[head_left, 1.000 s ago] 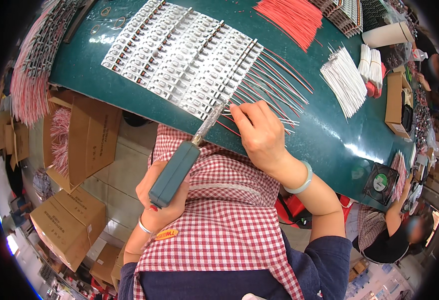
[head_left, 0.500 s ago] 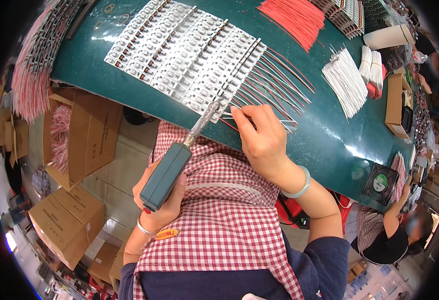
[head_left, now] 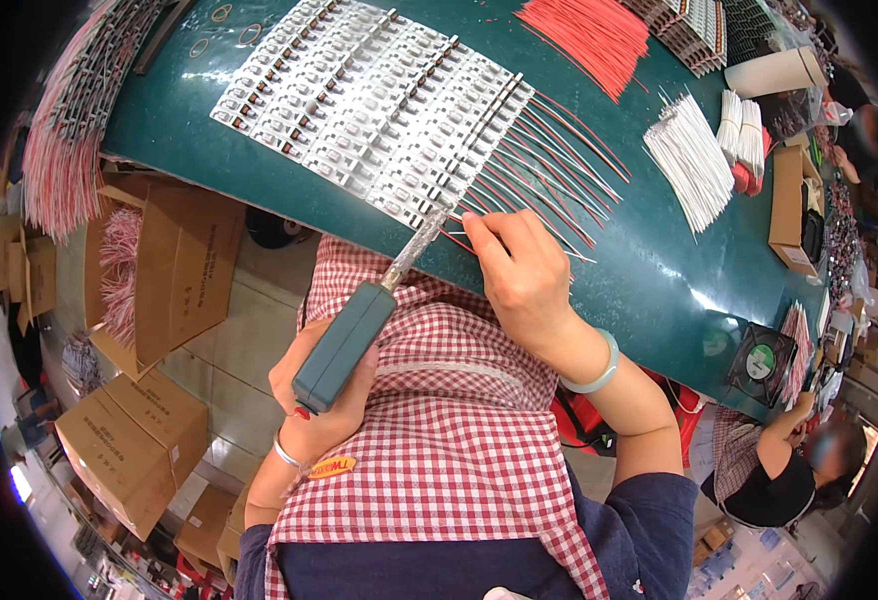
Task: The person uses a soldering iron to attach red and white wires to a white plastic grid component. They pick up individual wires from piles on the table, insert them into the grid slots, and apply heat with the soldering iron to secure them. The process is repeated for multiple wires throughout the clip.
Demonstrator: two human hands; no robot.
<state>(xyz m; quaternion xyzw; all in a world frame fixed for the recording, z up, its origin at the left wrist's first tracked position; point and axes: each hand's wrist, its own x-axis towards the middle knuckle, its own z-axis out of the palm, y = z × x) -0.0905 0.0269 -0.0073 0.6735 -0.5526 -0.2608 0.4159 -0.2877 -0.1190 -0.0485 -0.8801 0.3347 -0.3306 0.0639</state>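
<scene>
- Soldering iron (head_left: 337, 345): slanting up from the lower center of the frame, gripped by its handle in my left hand (head_left: 357, 388), its tip at the panel's lower corner.
- Panel (head_left: 359, 120): white, flat on the tabletop (head_left: 649, 265), top center.
- My right hand (head_left: 521, 280): fingers curled at the panel's wires (head_left: 559, 165); I cannot tell whether they pinch one.
- Red bundle (head_left: 594, 45): upper right, above the white bundle (head_left: 689, 165).

Flat white component panel (head_left: 359, 110) on green tabletop (head_left: 639, 285), thin red and white wires (head_left: 544, 165) at its right, straight white wire pile (head_left: 691, 165) farther right, brown cardboard box (head_left: 194, 270) front left
</scene>
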